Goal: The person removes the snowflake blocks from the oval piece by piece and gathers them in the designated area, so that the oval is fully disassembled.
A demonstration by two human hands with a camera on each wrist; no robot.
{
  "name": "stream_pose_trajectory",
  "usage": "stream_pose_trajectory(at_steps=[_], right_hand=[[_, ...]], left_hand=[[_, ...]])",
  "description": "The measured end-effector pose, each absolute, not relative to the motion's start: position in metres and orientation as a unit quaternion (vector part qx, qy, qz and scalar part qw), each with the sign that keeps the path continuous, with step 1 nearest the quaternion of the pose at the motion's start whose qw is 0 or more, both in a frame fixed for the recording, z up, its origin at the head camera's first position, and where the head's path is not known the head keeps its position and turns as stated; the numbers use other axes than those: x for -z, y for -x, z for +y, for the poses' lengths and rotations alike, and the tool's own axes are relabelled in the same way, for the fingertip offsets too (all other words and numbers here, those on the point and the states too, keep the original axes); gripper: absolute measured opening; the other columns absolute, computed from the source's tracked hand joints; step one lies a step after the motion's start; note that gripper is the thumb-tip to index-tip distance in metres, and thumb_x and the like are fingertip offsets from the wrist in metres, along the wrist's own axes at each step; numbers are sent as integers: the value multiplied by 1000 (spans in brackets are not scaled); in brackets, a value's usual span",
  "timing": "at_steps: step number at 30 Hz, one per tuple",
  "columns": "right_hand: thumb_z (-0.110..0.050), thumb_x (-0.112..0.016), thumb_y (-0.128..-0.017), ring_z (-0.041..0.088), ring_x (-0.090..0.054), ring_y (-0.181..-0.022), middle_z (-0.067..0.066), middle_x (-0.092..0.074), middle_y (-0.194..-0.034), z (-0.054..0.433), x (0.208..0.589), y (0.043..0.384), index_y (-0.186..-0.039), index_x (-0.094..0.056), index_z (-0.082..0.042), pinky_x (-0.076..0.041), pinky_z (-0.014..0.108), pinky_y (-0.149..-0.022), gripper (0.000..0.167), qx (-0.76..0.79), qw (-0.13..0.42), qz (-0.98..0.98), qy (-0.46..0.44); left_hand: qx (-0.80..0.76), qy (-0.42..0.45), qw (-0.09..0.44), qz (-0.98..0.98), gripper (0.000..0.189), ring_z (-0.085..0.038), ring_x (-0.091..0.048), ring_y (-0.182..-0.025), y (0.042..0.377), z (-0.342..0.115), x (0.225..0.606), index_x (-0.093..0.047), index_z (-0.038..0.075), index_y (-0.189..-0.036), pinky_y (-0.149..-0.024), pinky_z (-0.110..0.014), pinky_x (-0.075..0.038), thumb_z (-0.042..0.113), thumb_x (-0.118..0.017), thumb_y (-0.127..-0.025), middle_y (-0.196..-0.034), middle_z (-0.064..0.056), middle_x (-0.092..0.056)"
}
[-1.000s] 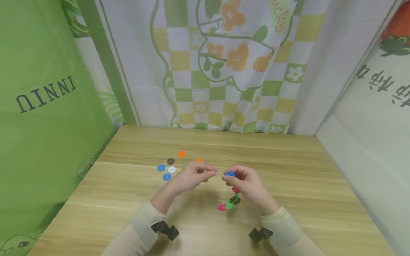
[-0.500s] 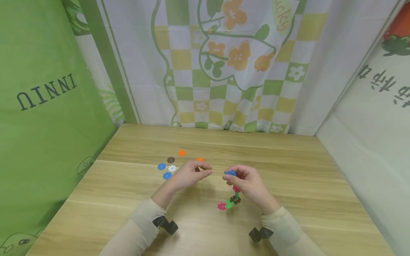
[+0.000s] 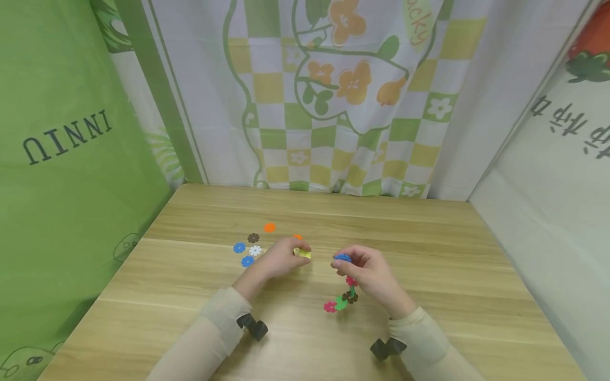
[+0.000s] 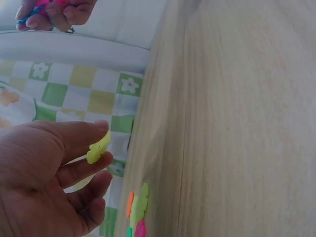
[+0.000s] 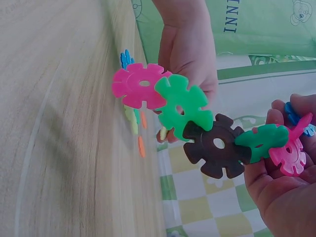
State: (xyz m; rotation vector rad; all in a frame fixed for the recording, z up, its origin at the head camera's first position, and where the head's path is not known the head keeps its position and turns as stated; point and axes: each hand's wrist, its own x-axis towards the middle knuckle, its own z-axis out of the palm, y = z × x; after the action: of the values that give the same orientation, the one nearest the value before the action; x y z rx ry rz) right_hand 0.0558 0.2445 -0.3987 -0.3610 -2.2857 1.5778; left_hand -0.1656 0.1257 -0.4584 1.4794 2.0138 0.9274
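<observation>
In the head view my left hand (image 3: 278, 257) pinches a yellow snowflake disc (image 3: 303, 253) between thumb and fingers. The left wrist view shows that yellow piece nearly edge-on, the lower fingers loosely bent. My right hand (image 3: 373, 269) grips a blue disc (image 3: 342, 257) at the top of a chain of interlocked discs. Hanging from it, as the right wrist view shows, are a pink disc (image 5: 290, 159), a dark green disc (image 5: 261, 142), a dark brown disc (image 5: 217, 145), a bright green disc (image 5: 180, 107) and a pink end disc (image 5: 137, 87). The hands are apart, with a small gap between them.
Loose discs lie on the wooden table (image 3: 200, 296) behind and left of my left hand: an orange disc (image 3: 269, 227), a brown disc (image 3: 253, 238), a white disc (image 3: 255, 251) and two blue ones. Another orange disc (image 3: 297, 237) peeks out behind that hand. A patterned curtain (image 3: 333, 132) hangs at the back.
My left hand has drawn slightly left, away from the right hand, and turned so the yellow disc now shows in its fingers. The right hand and chain stay nearly still.
</observation>
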Motion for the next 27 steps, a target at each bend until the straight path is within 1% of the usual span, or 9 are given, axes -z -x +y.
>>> stream_pose_trajectory(at_steps=[3, 5, 10, 17, 23, 27], right_hand=[[-22, -72, -92, 25, -64, -81, 9, -69, -91, 245, 399, -56, -99, -70, -7, -54, 31, -67, 17, -556, 169, -804, 126], [-22, -72, -91, 25, -64, -81, 9, -69, -90, 245, 398, -56, -98, -69, -7, -53, 30, -64, 16, -556, 169, -804, 127], [-22, -73, -91, 24, -63, -79, 10, -68, -89, 245, 398, -56, -98, -69, -8, -51, 27, -58, 16, -556, 166, -804, 131], [-22, -72, -91, 24, -63, -80, 10, -67, -89, 245, 399, -57, -98, -69, -7, -52, 27, -61, 16, -558, 162, -803, 134], [-22, -72, -91, 24, -63, -80, 10, -68, -89, 245, 399, -58, -98, -69, -7, -52, 28, -61, 16, -560, 165, -801, 133], [-22, -72, -91, 24, -63, -80, 9, -68, -89, 245, 399, -58, -98, -70, -8, -52, 28, -62, 16, -559, 163, -802, 136]], left_hand=[[-322, -539, 227, 745, 34, -27, -57, -113, 167, 129, 461, -70, 7, -118, -95, -45, -47, 19, -75, -86, -120, -7, -66], [-312, -538, 221, 751, 34, -28, -56, -116, 168, 131, 462, -70, 9, -117, -98, -46, -45, 19, -77, -85, -120, -6, -66], [-299, -535, 222, 758, 36, -29, -56, -117, 170, 134, 466, -70, 10, -118, -99, -46, -44, 18, -76, -84, -122, -8, -65], [-285, -534, 220, 765, 35, -30, -54, -119, 173, 139, 470, -69, 9, -118, -101, -47, -43, 16, -76, -84, -123, -9, -64], [-280, -536, 214, 767, 36, -31, -52, -122, 174, 141, 471, -68, 7, -119, -104, -47, -40, 11, -73, -84, -123, -10, -64], [-279, -535, 217, 767, 37, -31, -53, -122, 173, 141, 470, -67, 5, -120, -104, -46, -41, 6, -71, -83, -125, -11, -63]])
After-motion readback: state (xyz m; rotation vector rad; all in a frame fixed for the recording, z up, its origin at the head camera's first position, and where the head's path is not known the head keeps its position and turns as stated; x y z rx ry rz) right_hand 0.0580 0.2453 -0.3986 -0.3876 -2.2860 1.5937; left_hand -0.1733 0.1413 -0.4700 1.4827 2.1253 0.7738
